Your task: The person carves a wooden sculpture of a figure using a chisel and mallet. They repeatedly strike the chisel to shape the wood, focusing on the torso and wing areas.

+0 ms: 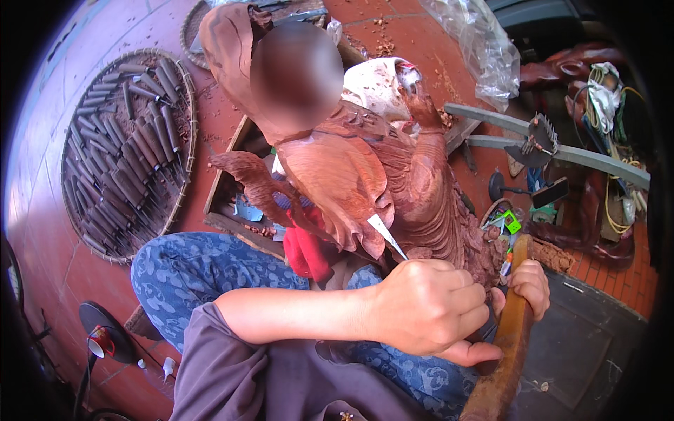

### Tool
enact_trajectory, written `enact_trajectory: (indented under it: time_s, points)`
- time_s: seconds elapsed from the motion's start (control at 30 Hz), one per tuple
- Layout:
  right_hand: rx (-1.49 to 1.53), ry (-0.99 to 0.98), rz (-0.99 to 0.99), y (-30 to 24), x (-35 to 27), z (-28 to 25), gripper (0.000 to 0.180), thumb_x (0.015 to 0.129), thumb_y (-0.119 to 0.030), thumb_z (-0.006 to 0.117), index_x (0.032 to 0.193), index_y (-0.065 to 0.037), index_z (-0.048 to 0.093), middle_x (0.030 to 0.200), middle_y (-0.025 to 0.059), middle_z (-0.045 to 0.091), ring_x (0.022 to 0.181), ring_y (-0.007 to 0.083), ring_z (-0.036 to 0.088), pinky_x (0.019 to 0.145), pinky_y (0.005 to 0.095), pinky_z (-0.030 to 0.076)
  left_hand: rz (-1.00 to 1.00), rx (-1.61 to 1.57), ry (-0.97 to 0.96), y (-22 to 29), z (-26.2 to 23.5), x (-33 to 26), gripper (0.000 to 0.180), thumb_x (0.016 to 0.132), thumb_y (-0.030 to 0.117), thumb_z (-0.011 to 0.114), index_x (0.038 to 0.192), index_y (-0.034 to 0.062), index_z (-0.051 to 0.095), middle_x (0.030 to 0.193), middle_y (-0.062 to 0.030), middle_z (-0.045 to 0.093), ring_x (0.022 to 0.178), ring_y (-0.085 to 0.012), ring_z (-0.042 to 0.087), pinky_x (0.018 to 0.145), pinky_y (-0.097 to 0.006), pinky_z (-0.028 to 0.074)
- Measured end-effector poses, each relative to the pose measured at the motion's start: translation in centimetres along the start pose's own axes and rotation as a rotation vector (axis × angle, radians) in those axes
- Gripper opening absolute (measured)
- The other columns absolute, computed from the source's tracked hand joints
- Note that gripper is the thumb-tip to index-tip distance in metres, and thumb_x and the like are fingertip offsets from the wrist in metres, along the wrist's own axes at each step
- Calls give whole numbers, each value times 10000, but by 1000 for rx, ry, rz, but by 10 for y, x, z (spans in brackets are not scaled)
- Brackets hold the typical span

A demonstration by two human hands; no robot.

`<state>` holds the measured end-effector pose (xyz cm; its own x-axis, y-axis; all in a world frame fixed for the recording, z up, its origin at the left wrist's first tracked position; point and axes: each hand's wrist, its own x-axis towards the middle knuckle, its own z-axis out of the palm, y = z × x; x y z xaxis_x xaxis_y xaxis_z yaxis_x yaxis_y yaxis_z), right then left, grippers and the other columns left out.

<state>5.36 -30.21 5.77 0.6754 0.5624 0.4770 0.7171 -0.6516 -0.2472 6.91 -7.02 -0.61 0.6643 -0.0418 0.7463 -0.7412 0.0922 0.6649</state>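
My left hand (439, 309), reaching across from the left, is closed around a chisel (383, 232). The chisel's pale flat blade points up and left, with its wide tip at the draped folds of a reddish-brown wooden statue (344, 175). The dark handle end shows below my fist. My right hand (530, 286) has its fingers wrapped over a long yellowish-brown wooden mallet (509, 337), close beside the left fist; the right forearm is hidden. The hooded statue leans before my knees, its head end toward the upper left. A red cloth (309, 249) lies beneath it.
On the left, a round woven tray (184, 210) holds many wooden-handled tools. Grey bars (597, 158) with a toothed piece jut in at right, near a phone on a stand (550, 193). Clear plastic sheeting (484, 52) lies behind; a black round-based lamp (105, 333) stands lower left.
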Motion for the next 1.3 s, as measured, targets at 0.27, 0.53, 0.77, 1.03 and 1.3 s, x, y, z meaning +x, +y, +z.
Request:
enact_trajectory:
  time_s: [0.27,0.53,0.77,1.03,1.3]
  points:
    - [-4,29,-25,3,-3,0,385,769,-211,834,816,-48,489,658,71,548,558,208,549,535,337,474,-45,-4,15,-1,-1,8,411,711,450,796,645,116,566,643,13,468,501,-130,472,431,-277,351]
    - [37,-18,-11,6,-6,6,361,774,-172,817,821,-47,481,668,73,545,562,215,544,530,349,464,-72,7,-10,-5,-4,6,414,706,449,801,643,105,580,653,2,512,514,-146,514,433,-279,376]
    - [16,1,5,6,-5,7,357,785,-151,806,816,-53,464,675,69,533,560,209,524,522,349,437,-69,14,-29,-7,-6,6,421,707,448,799,646,94,580,662,-5,523,524,-152,531,430,-282,388]
    - [44,35,4,11,-11,8,354,792,-142,798,823,-49,458,673,77,530,563,216,528,523,351,437,-42,32,-100,-10,-10,5,424,727,456,779,627,110,555,641,-1,495,509,-154,517,422,-289,378]
    - [5,50,-20,15,-18,4,342,787,-144,800,848,-46,478,701,91,556,595,230,556,558,384,476,13,-1,-133,-13,-14,1,440,749,466,759,607,121,526,603,10,436,482,-149,492,404,-298,357]
